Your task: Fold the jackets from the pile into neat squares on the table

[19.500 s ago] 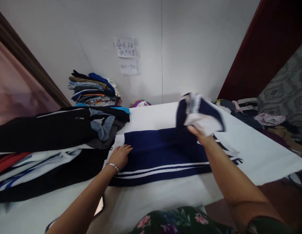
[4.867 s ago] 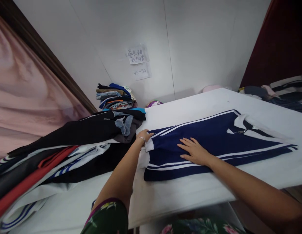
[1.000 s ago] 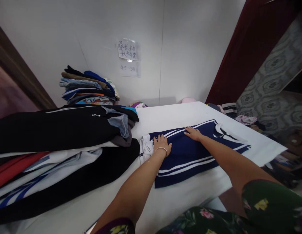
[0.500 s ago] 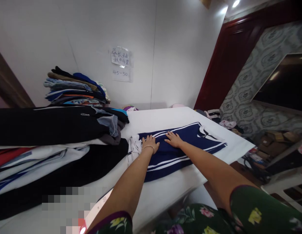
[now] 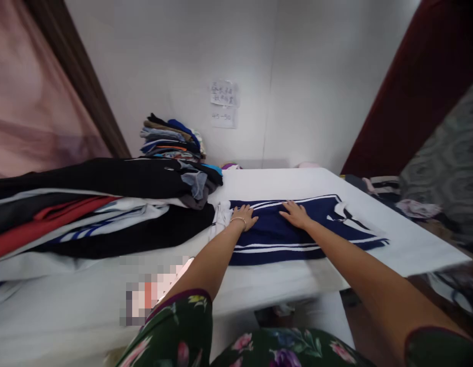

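Observation:
A navy blue top [image 5: 272, 232] with white stripes lies flat and folded long on the white table, its white collar [image 5: 341, 210] toward the right. My left hand [image 5: 244, 217], with a bracelet at the wrist, rests palm down on the left end of the top, fingers spread. Beside that hand is a bunched white part [image 5: 221, 216] at the garment's end. My right hand [image 5: 296, 214] also lies flat, on the middle of the top with its fingers apart. Neither hand grips the cloth.
On the left a large heap of clothes [image 5: 106, 178] covers much of the table [image 5: 278, 178]. Behind it rises a folded stack [image 5: 171, 137] against the wall. Paper signs [image 5: 224, 104] hang there. A pixelated patch is near my left forearm. More clothes [image 5: 418, 208] lie beyond the right edge.
The view has swung left, showing more of the clothes heap and a pink curtain. Both hands stay flat on the top, slightly farther apart.

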The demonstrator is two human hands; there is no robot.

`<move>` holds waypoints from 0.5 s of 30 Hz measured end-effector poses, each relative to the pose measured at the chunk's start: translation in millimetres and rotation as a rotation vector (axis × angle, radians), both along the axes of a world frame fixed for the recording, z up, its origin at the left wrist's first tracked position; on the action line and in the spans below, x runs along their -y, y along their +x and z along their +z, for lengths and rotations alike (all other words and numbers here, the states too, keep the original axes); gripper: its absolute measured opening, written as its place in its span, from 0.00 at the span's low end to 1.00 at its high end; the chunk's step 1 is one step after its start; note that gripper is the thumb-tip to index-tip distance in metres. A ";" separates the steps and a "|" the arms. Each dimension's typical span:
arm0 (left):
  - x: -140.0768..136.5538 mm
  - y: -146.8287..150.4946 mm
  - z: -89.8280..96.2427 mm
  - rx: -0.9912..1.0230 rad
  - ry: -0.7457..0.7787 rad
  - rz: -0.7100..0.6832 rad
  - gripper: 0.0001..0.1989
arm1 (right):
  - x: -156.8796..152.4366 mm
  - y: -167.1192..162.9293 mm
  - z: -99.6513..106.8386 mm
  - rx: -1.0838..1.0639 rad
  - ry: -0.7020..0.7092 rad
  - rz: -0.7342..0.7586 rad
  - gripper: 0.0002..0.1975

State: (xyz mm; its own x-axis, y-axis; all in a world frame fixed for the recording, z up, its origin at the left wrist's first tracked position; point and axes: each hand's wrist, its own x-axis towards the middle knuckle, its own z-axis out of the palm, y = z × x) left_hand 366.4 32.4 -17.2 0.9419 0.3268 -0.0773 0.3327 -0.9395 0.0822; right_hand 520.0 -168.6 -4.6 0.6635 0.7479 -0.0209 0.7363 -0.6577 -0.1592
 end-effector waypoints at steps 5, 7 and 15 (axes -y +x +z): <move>3.7 -1.9 1.0 -0.004 -0.010 0.018 0.31 | 39.6 34.7 -21.6 0.017 -0.082 -0.083 0.32; 4.4 -1.8 0.3 -0.004 -0.010 0.024 0.30 | 45.5 42.4 -31.8 0.013 -0.090 -0.089 0.32; 6.6 -3.7 -1.7 -0.002 0.036 0.021 0.30 | 47.0 39.6 -41.4 0.057 -0.054 -0.051 0.32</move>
State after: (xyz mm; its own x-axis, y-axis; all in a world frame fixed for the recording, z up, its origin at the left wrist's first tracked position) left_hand 362.7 25.8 -18.9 0.9346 0.3493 -0.0670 0.3527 -0.9345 0.0480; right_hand 559.7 -215.6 -46.0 0.7022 0.7116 -0.0208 0.7082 -0.7013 -0.0813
